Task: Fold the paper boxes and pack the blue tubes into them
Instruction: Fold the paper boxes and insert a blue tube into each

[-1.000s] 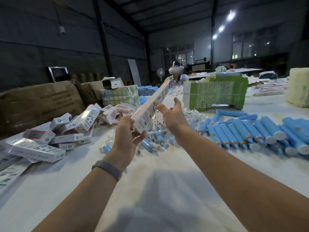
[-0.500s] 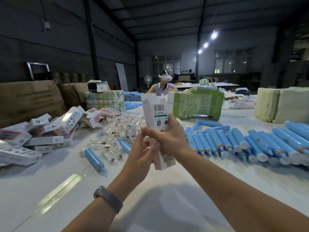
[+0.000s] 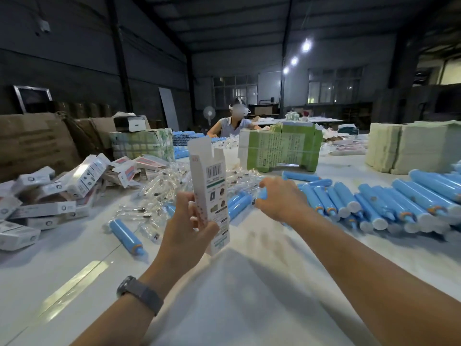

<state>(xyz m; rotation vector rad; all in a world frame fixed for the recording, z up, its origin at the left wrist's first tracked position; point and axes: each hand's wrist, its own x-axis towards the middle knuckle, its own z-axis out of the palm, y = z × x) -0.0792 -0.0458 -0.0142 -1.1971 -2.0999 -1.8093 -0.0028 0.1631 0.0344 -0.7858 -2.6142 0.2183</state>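
A white paper box with a barcode stands upright in my left hand, its top flaps open. My right hand is off the box, stretched to the right over the near end of a long row of blue tubes. Its fingers curl around the end of one blue tube; the hand is blurred. A lone blue tube lies on the white table to the left of my left hand.
Filled white boxes are heaped at the left. Clear plastic packets lie behind the box. A green bundle and cream sheet stacks stand further back. Brown cartons line the left edge. Another person sits opposite.
The box has been turned from slanted to upright. My right hand has let go of it and moved right onto the blue tubes. My left hand alone holds the box.
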